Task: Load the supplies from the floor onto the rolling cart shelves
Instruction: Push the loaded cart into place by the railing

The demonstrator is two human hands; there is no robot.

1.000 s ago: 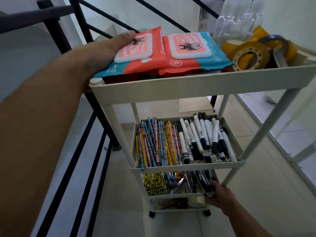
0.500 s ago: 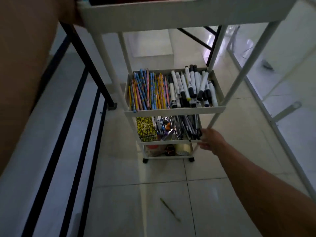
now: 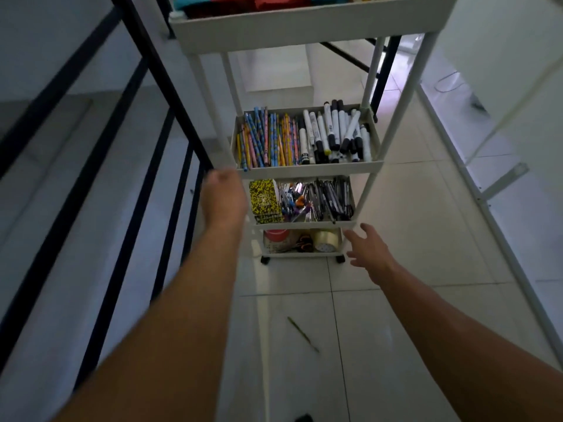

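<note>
Here, a person is looking down at a white rolling cart (image 3: 304, 28) filling the upper centre of the frame. Patterned pencils (image 3: 268, 138) and markers (image 3: 335, 132) are lying on its second shelf, with pens (image 3: 326, 199) and a yellow box (image 3: 265, 199) on the shelf below. A tape roll (image 3: 327, 240) is sitting on the lowest shelf. The left hand (image 3: 224, 196) is reaching in at centre left, just beside the second shelf's front corner. It is blurred, so whether its fingers are gripping the frame cannot be told. The right hand (image 3: 365, 251) is hovering at centre right, near the third shelf's corner, fingers spread apart and holding nothing. One thin stick-like item (image 3: 303, 334) is lying alone on the tiled floor (image 3: 411, 208) at lower centre, well apart from both hands. A black railing (image 3: 170, 95) is running down the left side. The loading is looking nearly finished. The next move probably calls for lowering a hand to that stray item, pinching it off the smooth tile and laying it among the pencils or pens.
</note>
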